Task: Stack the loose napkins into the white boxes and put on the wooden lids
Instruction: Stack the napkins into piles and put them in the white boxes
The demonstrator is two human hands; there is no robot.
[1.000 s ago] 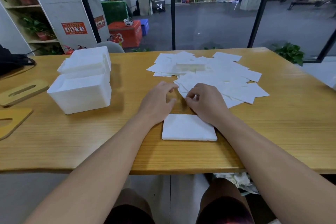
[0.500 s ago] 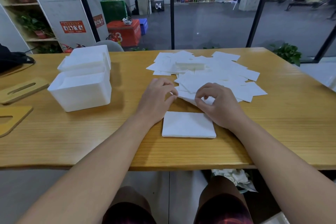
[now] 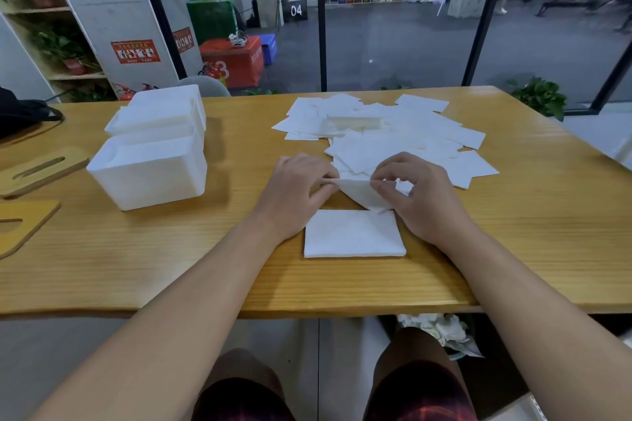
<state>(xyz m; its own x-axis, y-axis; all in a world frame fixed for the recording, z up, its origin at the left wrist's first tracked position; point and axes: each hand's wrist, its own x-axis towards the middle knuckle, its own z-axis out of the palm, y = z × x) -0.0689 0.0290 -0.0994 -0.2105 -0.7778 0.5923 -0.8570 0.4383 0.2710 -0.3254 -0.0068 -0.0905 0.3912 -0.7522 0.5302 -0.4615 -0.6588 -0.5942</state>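
A white napkin (image 3: 362,194) is lifted off the near edge of the loose napkin pile (image 3: 393,133). My left hand (image 3: 294,191) pinches its left corner and my right hand (image 3: 420,191) pinches its right side. Just below it a neat small stack of napkins (image 3: 354,233) lies flat on the table. Two white boxes stand at the left: the nearer box (image 3: 150,171) and the farther box (image 3: 164,109) behind it. Two wooden lids lie at the far left edge, the slotted lid (image 3: 41,170) and the nearer lid (image 3: 24,225).
The wooden table (image 3: 171,267) ends at a front edge close to my lap. A black bag (image 3: 24,114) sits at the far left corner. Crumpled paper (image 3: 441,331) lies under the table on the right. Glass walls stand behind the table.
Both hands were pressed down at the pile's near edge; now they have raised one napkin between them, pinched at both ends, above the small stack.
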